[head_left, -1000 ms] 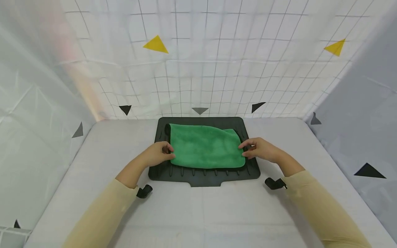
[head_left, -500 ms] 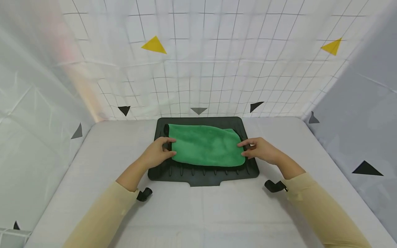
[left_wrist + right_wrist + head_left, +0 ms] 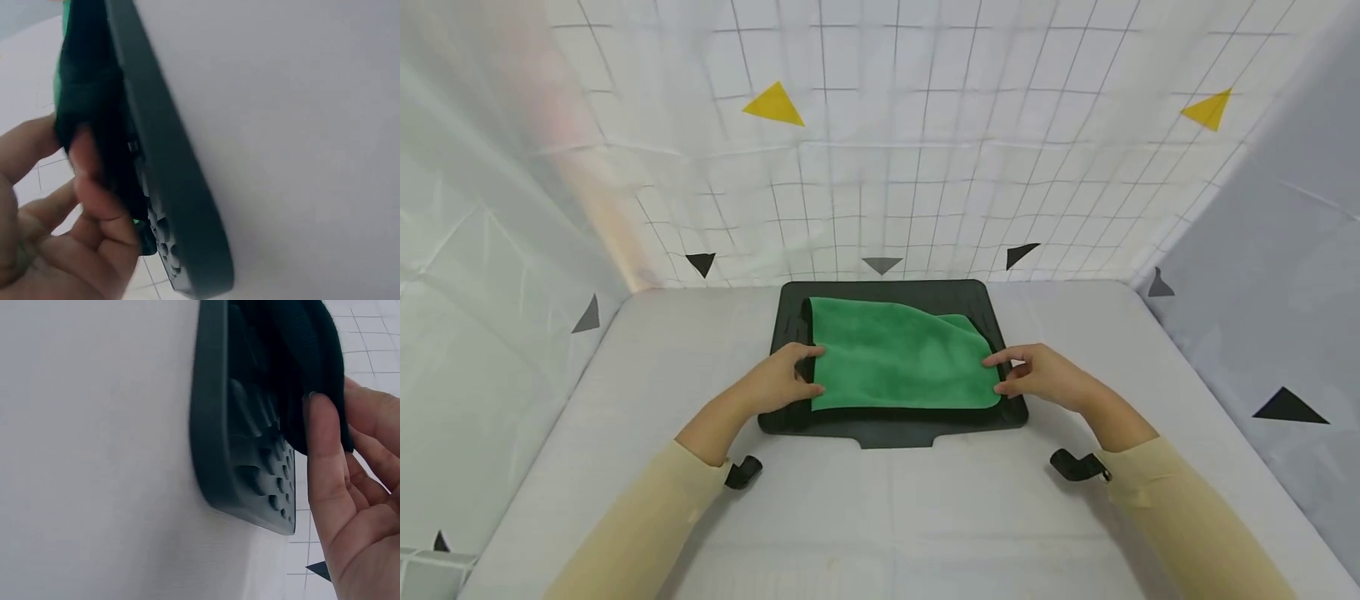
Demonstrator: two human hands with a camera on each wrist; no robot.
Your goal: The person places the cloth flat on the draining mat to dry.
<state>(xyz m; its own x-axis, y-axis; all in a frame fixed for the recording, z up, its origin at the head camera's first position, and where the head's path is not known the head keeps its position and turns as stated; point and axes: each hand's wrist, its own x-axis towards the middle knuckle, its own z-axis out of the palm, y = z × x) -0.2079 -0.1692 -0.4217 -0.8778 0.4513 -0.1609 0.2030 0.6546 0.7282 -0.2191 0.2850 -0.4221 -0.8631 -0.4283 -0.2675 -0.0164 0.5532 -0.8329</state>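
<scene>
Big white table (image 3: 880,517) fills the lower half of the frame, boxed in by gridded walls (image 3: 925,167) with yellow and black triangle markers stuck on them — looks like a calibration sort of setup. Dead centre sits a black ribbed tray (image 3: 887,429), and the green cloth (image 3: 898,358) lies folded flat on it, covering most of the tray's middle, so the tray is basically acting as its base. Left hand (image 3: 778,383) has the cloth's left edge pinched between thumb and fingers; the left wrist view shows the thumb (image 3: 94,162) pressed on the dark folded edge right above the tray rim. Right hand (image 3: 1045,375) does the same at the right edge — thumb (image 3: 322,456) and fingers clamped on the fold in the right wrist view. Gripping both short ends like that keeps the layers lined up and taut, I'd guess. Sleeves are beige, small black camera mounts at each wrist.
</scene>
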